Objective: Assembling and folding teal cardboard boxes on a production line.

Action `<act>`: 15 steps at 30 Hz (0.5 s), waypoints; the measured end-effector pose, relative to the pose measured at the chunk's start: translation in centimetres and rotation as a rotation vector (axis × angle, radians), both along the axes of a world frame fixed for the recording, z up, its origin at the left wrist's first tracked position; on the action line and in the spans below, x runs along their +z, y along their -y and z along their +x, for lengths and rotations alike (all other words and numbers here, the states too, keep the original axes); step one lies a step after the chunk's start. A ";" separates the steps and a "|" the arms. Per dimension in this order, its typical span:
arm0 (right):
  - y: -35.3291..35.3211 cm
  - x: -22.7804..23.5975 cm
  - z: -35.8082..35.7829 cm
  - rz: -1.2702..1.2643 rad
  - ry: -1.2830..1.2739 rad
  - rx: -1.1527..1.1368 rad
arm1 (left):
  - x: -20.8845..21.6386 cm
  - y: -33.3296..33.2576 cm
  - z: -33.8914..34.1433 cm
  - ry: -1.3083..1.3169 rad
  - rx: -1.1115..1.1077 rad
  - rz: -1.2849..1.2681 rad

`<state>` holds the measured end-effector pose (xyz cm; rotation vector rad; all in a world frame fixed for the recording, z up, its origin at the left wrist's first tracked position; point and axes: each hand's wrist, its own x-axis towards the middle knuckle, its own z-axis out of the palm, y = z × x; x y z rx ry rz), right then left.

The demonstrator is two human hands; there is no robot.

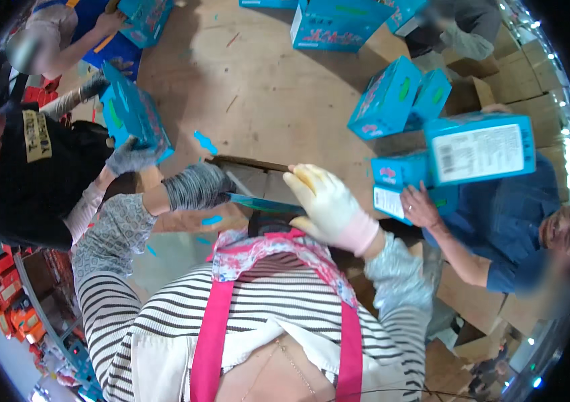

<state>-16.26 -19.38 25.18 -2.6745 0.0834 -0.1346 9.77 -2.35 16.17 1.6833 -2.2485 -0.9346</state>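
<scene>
Brown wooden desk (258,87), crowded. Three other people work around it: one in black at the left, a grey-gloved hand (127,157) gripping an upright blue carton (131,114); one at the far left corner holding another blue carton (145,17); one in a blue shirt at the right, a bare hand (421,206) resting on a stack of blue cartons (432,177). A fourth figure at the far right is mostly cut off.

Blue cartons in view: about nine. Two stand side by side on the desk at centre right (399,97), one large one lies at the far edge (335,23). Small blue scraps (206,141) are scattered on the desk, at least three. Plain brown boxes (526,80) are piled at the far right.

Held item: a flattened carton blank (258,202), thin, teal edge-on, lying level just in front of the wearer's chest above an open brown cardboard box (251,174). The left hand (198,186), in a grey knit glove, is closed round its left end. The right hand (325,204), in a pale yellow glove with a pink cuff, lies over its right end, fingers (301,181) pressed together and extended; whether they pinch it, cannot tell. The wearer's apron hides the blank's near side.
</scene>
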 end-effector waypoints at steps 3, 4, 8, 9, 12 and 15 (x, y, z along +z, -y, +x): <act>-1.0 -1.2 1.2 -0.059 -0.586 0.147 | 0.5 -0.3 -1.0 -0.228 -0.005 -0.073; -1.8 -0.7 1.7 -0.143 -0.741 0.128 | 0.4 -0.2 -1.6 -0.190 0.031 -0.143; -4.1 0.0 0.8 -0.696 0.002 0.022 | -2.6 1.9 -1.1 -0.411 -0.164 0.460; -4.0 0.6 0.7 -0.464 -0.280 0.034 | -1.8 2.3 -0.9 -0.412 -0.174 0.469; -2.2 -2.0 -0.4 0.104 -0.694 0.095 | 3.0 3.2 -0.3 -0.673 -0.205 0.546; 1.9 -7.2 -0.4 0.682 -0.973 0.102 | 1.2 7.1 -3.2 -0.147 -0.137 1.156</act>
